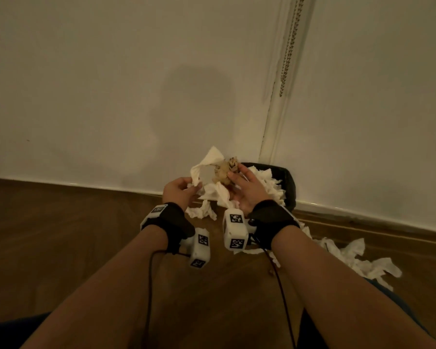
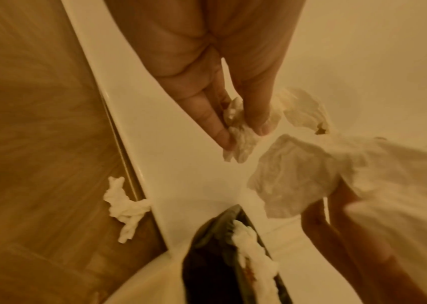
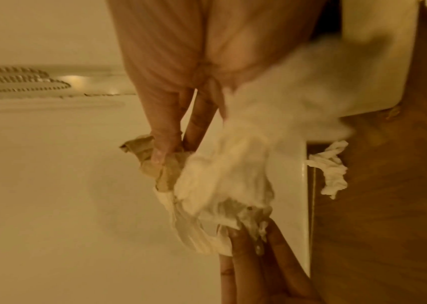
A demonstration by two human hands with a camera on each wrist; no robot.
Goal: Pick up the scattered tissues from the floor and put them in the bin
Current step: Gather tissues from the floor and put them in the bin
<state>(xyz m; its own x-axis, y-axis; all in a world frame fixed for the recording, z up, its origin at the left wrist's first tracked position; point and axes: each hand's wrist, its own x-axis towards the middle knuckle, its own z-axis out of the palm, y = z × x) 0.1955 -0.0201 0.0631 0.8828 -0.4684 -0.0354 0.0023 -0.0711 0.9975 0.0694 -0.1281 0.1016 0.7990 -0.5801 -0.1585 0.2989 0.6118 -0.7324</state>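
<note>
A home room corner: wooden floor (image 1: 73,235), white skirting board (image 1: 111,188), blind chain (image 1: 290,46).

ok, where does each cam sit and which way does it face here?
Head: on the head, looking forward and down at the wall corner; shows both forearms, left hand, right hand, black bin.
Left wrist: along the left hand's fingers, which pinch a white tissue.
Right wrist: along the right hand's fingers, which grip a brownish wad.
Shared: both wrist views catch the floor tissue by the skirting.
</note>
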